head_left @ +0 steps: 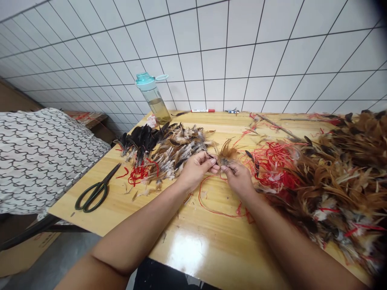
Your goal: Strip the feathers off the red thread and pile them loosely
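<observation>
Over the middle of the table, my right hand (240, 177) is closed, pinching the base of a small bunch of brown feathers (229, 151) that fans upward. My left hand (196, 169) is just left of it, with thumb and fingers pressed together. A thin dark bit shows at its fingertips, too small to name. Below both hands, a loose red string (208, 210) curves across the wood. Sorted black and brown-white feathers (178, 149) lie beyond my left hand. To the right of my right hand sits a tangle of red string (273, 161).
A large heap of brown feathers (341, 173) covers the right side of the wooden table (127, 213). Dark-handled scissors (96, 193) lie at left. A water bottle (157, 102), a red-capped marker (203, 110) and a thin stick (278, 125) are near the tiled wall (211, 40). Patterned cloth (48, 161) is at far left.
</observation>
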Available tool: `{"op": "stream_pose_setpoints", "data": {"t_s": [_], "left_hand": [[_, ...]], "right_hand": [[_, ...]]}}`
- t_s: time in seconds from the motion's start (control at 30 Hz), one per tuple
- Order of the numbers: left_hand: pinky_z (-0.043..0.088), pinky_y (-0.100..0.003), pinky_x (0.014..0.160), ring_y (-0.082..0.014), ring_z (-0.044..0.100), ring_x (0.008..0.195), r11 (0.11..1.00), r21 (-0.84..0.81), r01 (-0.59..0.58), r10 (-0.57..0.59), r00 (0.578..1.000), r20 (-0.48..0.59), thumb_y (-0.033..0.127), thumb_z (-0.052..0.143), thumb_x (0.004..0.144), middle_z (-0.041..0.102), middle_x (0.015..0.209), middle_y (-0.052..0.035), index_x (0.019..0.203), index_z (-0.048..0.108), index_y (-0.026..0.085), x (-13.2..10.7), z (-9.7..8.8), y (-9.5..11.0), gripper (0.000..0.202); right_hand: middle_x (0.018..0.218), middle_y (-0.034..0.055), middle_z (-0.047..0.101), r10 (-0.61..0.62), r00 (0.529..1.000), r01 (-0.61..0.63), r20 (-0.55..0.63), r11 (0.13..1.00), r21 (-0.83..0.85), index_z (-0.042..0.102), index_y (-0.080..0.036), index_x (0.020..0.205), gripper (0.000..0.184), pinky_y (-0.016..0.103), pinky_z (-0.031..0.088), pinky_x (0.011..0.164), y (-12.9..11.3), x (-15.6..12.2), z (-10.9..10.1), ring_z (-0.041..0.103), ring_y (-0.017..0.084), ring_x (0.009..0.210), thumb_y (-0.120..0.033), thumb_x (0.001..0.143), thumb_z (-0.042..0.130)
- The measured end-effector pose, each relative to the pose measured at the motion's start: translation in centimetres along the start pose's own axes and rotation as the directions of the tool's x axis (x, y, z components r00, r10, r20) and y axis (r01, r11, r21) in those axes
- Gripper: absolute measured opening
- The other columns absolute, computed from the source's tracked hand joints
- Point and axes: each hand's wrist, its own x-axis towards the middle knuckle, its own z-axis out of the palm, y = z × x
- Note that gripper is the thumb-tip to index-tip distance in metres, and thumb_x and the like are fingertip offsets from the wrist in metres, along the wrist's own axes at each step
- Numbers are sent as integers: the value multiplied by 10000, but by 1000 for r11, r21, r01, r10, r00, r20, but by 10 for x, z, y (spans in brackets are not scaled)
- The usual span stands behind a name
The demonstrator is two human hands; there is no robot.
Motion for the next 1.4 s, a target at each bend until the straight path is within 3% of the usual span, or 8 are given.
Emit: {"op": "stream_pose_setpoints", "data": {"t_s": [0.33,0.6,0.7,0.8,0.93,1.13,1.23,1.4], "left_hand": [[545,-209,625,-92,651,588,1000,17,-13,13,1000,-1,279,767,704,658,653,7,836,603,122,0,0,-2,263],[518,-229,670,-90,624,630,998,9,-64,63,993,97,381,784,696,642,700,-1,847,599,126,2,-5,-5,349],[488,-220,658,-80,586,650,993,23,-114,112,992,52,380,788,690,640,779,-7,939,608,133,3,-7,-3,394],[450,-202,633,-69,539,651,991,98,-92,91,996,20,381,792,673,618,774,1,919,630,127,3,-8,-1,388],[402,-202,595,-67,498,588,977,211,-43,8,986,165,392,762,688,572,634,20,741,620,118,3,-9,-4,313],[425,-226,581,-110,557,577,923,382,-46,7,995,102,313,720,681,642,626,-18,700,640,122,4,-9,-15,208],[430,-229,577,-119,563,574,905,420,-70,44,996,71,273,682,695,647,625,-6,724,645,135,3,-6,-19,145],[438,-226,606,-131,576,640,840,514,-177,172,983,57,261,653,725,649,661,-7,699,630,149,-1,-2,-21,118]], "right_hand": [[681,38,639,1,992,1,124,1000,-16,630,-194,621,202,280,439,652,2,0,0,580,170,694,-230,814,579],[784,69,688,9,981,-12,195,1000,12,669,-191,704,188,323,469,739,1,0,-1,612,193,771,-249,844,558],[737,49,669,34,985,-45,166,997,66,651,-191,706,198,300,463,700,2,2,-2,588,176,726,-272,849,541],[719,41,654,59,984,-76,166,992,101,629,-183,707,206,284,454,661,2,3,-4,575,167,700,-276,854,520],[714,44,639,26,979,-14,204,998,-63,580,-190,663,208,285,445,665,0,2,-3,578,173,702,-243,853,514],[916,133,683,60,959,62,278,910,-410,634,-171,832,171,313,445,720,-15,-5,-4,619,222,825,-150,861,467],[1003,154,681,122,942,51,311,868,-494,643,-159,943,215,317,438,710,-26,-7,-7,636,235,857,-134,875,441],[1014,154,668,166,932,50,322,820,-570,645,-157,945,221,312,427,667,-33,-10,-9,649,226,821,-144,889,432]]}}
